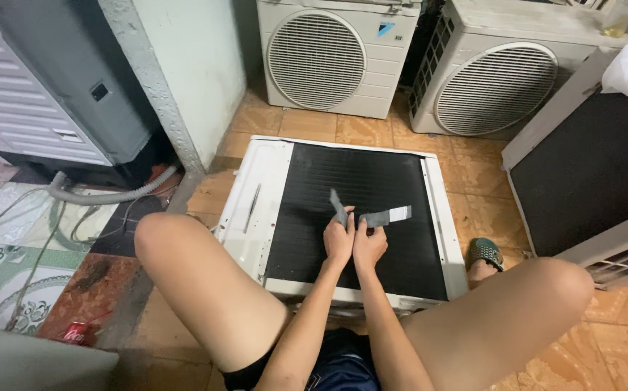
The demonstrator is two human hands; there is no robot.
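A grey fin comb (382, 216) is being gripped by both hands, left hand (338, 239) and right hand (369, 246), just above the condenser coil (314, 217) of the laid-down outdoor unit (259, 195), whose fins are being left uncombed so far.

I am looking down at what seems to be an air-conditioner repair spot in a tiled back room or yard. Two outdoor fan units (326, 58) (498, 72) stand against the wall, another unit (350, 217) lies flat on the orange floor tiles (473, 174), and a fourth (589, 174) leans at the right. A grey hose (104, 194) trails beside a pillar (162, 94).
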